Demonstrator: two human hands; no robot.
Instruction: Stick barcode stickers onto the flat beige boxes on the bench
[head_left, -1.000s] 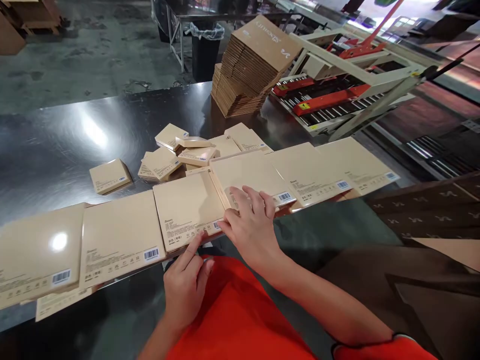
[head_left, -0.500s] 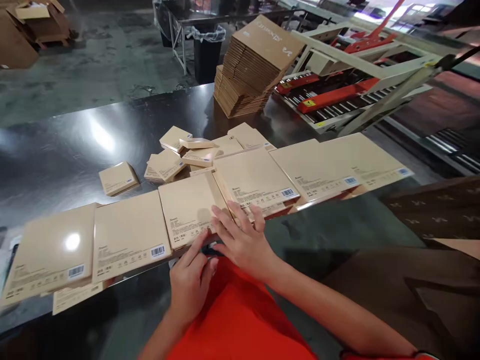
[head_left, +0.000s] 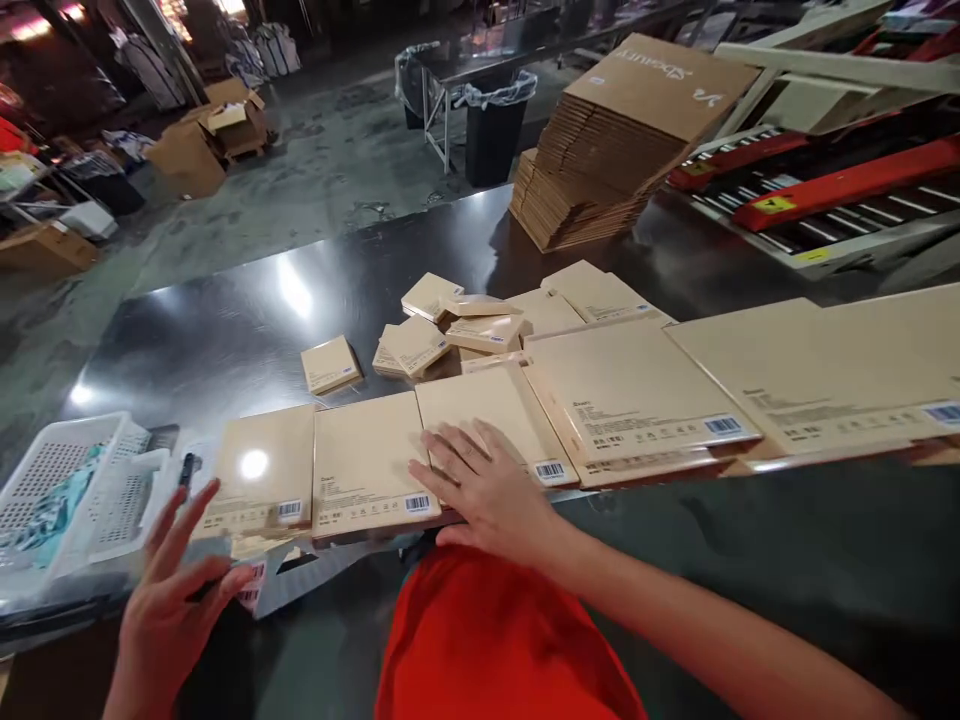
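Several flat beige boxes with printed text and barcode labels lie in a row along the table's near edge. My right hand (head_left: pixel 495 490) rests with outstretched fingers on the lower left of one flat box (head_left: pixel 480 395), and its fingertips reach the edge of the neighbouring box (head_left: pixel 367 450). Off to the left, my left hand (head_left: pixel 176 590) is open, fingers apart, below the leftmost box (head_left: pixel 262 460). Its thumb tip overlaps a white sheet with barcode stickers (head_left: pixel 259 590); whether they touch I cannot tell.
Behind the row lies a loose pile of smaller beige boxes (head_left: pixel 420 345), with one small box (head_left: pixel 330 365) apart. A white plastic basket (head_left: pixel 112 435) stands at the left. Flattened cartons (head_left: pixel 600 170) are stacked at the back, beside a machine with red rails (head_left: pixel 847 185).
My left hand has moved left from the middle box to the sticker sheet, fingers spread. My right hand lies flatter on that box, whose barcode now shows. The view has turned left.
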